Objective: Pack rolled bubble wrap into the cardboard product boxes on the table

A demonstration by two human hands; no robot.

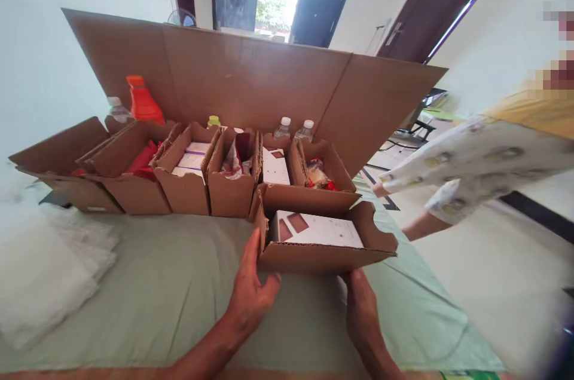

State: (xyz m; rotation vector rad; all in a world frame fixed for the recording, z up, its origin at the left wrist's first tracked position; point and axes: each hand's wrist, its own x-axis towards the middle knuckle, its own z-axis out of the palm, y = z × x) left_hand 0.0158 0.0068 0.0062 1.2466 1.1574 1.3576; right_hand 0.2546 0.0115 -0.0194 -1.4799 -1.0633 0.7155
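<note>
1. Cardboard box [323, 259], open at its top, is in the head view a little to the right of the middle. It is before the right part of a row of similar boxes [233, 196] and over the green cloth [174, 284]; if its bottom touches this cloth, I cannot tell.
2. In the same view, the left hand [251, 284] is at the left end of the box. Its fingers lie along the end wall, and its thumb is spread to the lower front edge.
3. The right hand [362, 305] is below the front wall, toward the right end; some of its fingers are hidden beneath.
4. Both hands are gripping the box, the left from the side and the right from below, so it lies between and above them.
5. Inside the box lies a white carton [329, 232] with brown patches, apart from both hands.
6. Behind the row, a red bottle [146, 104] stands before a wide cardboard panel [251, 78].
7. At the right, another person wears patterned trousers [488, 153].
</note>
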